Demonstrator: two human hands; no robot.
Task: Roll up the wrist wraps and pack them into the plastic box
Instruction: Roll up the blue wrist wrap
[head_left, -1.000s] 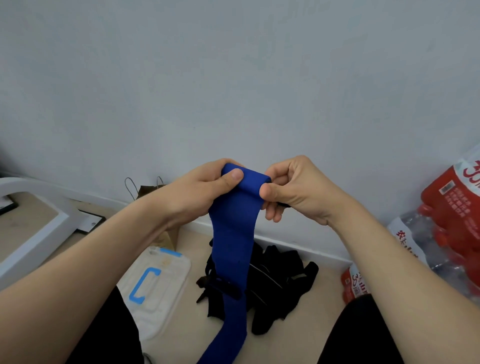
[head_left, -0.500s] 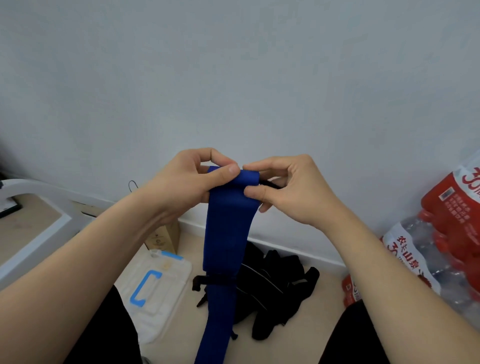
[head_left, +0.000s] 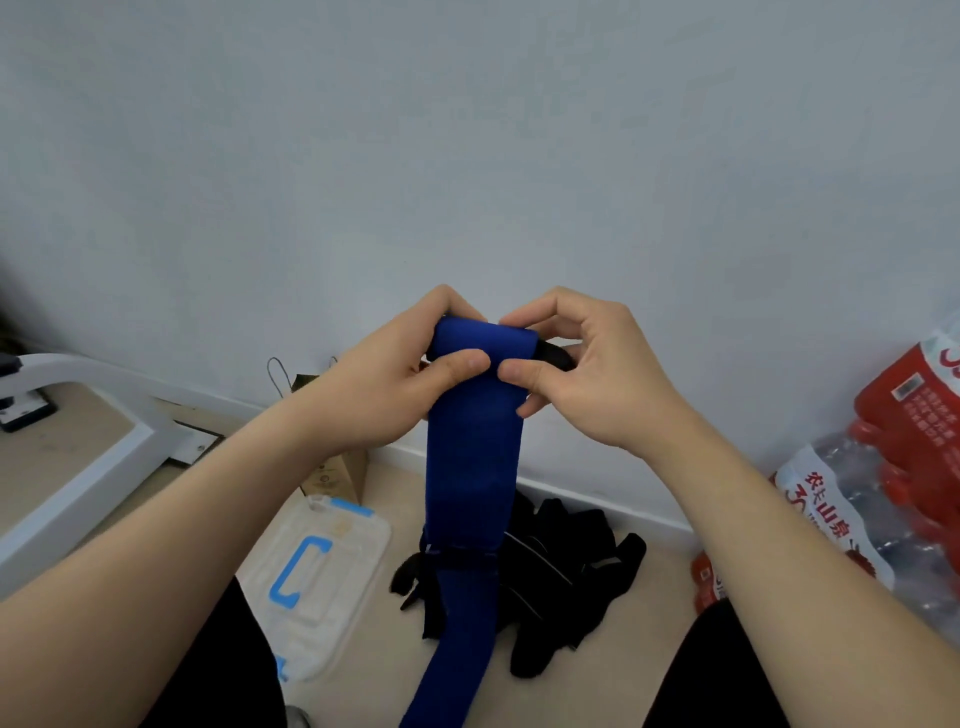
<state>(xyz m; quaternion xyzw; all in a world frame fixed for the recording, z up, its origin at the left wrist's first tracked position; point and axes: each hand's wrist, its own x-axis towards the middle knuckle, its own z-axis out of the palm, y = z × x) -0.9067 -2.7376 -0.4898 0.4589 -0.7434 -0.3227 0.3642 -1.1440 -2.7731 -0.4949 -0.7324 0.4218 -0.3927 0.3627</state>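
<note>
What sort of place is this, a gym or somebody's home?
Likely a plain room at home, perhaps a storage corner: shrink-wrapped bottled water packs piled by the bare wall, a paper bag and a plastic box on the floor.

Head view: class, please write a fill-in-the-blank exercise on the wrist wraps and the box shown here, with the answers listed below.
1. The wrist wrap held up with its top end rolled is ____ in colour.
2. The plastic box lies on the floor on the person's ____ side.
3. The pile of wraps on the floor behind the hanging strip is ____ in colour.

Missing words: blue; left; black.
</note>
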